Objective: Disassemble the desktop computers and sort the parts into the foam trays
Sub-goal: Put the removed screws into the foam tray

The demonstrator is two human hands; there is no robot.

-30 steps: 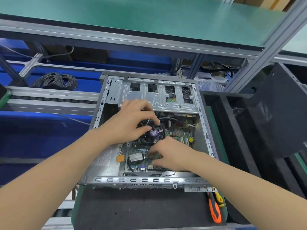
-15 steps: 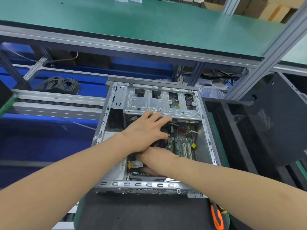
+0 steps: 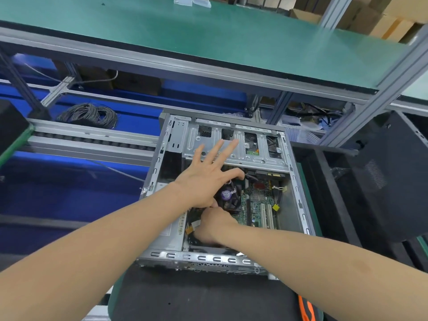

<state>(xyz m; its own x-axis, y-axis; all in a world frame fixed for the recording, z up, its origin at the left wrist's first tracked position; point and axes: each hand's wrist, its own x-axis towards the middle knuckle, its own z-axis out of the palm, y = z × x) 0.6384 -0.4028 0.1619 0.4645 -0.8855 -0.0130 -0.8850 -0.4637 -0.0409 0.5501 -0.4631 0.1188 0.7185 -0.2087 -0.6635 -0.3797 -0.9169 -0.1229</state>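
PC case (image 3: 215, 259) w/ motherboard (image 3: 257, 202) inside, left hand (image 3: 201, 181) splayed, right hand (image 3: 213, 224) grip unclear

The head-worn camera looks forward and steeply down, close above the open computer case (image 3: 289, 212) at centre frame. Its wide angle bows the green shelf (image 3: 208, 38) beyond; the blurred far corner perhaps shows cardboard boxes (image 3: 382, 22).
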